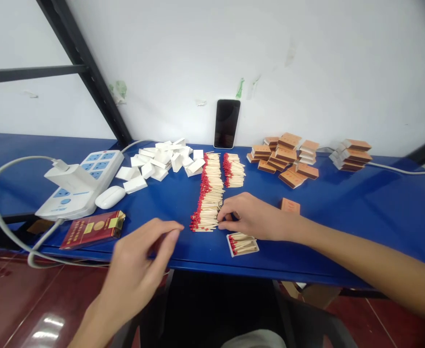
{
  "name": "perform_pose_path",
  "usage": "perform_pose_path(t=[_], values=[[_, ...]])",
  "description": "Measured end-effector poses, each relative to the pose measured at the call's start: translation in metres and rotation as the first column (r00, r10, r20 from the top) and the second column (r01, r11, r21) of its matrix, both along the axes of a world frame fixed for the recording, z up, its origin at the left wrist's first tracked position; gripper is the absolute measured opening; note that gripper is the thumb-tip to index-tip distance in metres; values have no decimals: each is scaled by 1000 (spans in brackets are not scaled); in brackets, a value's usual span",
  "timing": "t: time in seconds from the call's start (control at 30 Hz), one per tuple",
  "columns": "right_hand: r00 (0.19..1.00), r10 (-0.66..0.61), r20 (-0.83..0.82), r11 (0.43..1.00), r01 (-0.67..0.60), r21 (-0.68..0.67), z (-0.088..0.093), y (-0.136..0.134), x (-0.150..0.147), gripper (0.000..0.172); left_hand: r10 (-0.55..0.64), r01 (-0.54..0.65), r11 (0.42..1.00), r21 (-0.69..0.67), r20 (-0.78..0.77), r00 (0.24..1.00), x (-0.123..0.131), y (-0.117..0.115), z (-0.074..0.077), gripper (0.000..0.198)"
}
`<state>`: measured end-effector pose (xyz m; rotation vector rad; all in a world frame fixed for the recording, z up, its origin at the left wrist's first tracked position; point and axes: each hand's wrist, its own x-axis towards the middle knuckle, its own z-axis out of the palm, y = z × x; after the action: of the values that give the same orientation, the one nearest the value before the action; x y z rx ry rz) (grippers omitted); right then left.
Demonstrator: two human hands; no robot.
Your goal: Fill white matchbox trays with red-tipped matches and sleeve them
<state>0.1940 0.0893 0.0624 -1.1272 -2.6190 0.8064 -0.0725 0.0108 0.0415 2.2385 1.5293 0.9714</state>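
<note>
A long row of red-headed matches (212,193) lies on the blue table, with a shorter pile of matches (236,171) beside it. My right hand (250,216) is at the near end of the long row, thumb and index finger closed on match ends at its right side. Just below that hand sits a white matchbox tray (230,248) holding several matches. My left hand (145,263) hovers left of the row near the table's front edge, apart from the matches. Its thumb and index tips are pinched together; whether something tiny is between them cannot be made out.
White empty trays (157,162) are heaped at the back left. Orange matchbox sleeves (285,153) and another stack (355,155) stand at the back right; one sleeve (290,206) lies behind my right wrist. A phone (227,123) leans on the wall. A power strip (85,193), earbud case (109,197) and red packet (92,229) occupy the left.
</note>
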Motion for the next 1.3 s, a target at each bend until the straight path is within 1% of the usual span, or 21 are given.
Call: perform_pose_path(t=[0.03,0.07,0.17,0.23,0.37,0.43,0.53,0.67,0.77,0.9,0.97,1.1,1.2,1.3], values=[[1000,-1,-3,1000,1,-9,-1,0,0,9,-31,27,997,-71,-58,998,4,6,-2,23],[1000,-6,1,1000,6,-13,-1,-1,0,9,-63,53,993,-108,-88,994,6,11,-4,22],[999,-21,42,1000,22,-2,0,-1,1,10,-108,89,982,-164,-113,988,10,22,-10,19],[998,4,67,1000,-5,6,2,-1,2,11,-149,127,977,-173,-120,981,12,26,-11,16],[993,74,88,997,-75,8,4,-3,6,11,-221,203,969,-139,-129,967,18,28,-10,15],[992,84,99,996,-87,24,5,-4,10,13,-239,221,967,-130,-142,961,22,28,-11,16],[988,81,132,995,-88,50,8,-8,21,18,-234,215,969,-124,-166,958,25,27,-12,17],[989,13,150,996,-26,84,16,-21,38,21,-221,201,971,-129,-173,960,23,23,-11,17],[991,-47,128,996,37,83,18,-36,45,19,-213,184,968,-173,-166,963,22,20,-9,17],[994,-85,76,996,82,41,9,-53,45,8,-225,186,959,-214,-171,959,23,19,-6,17],[991,-107,81,993,102,58,2,-56,43,6,-241,196,954,-228,-190,952,23,20,-3,19],[987,-136,86,983,124,133,-5,-58,42,10,-300,229,940,-252,-293,908,22,24,4,21],[989,-145,43,976,135,173,-2,-59,45,12,-373,293,923,-250,-392,841,20,27,9,23],[989,-148,-12,959,147,242,2,-61,50,11,-419,354,908,-225,-481,770,18,29,10,21]])
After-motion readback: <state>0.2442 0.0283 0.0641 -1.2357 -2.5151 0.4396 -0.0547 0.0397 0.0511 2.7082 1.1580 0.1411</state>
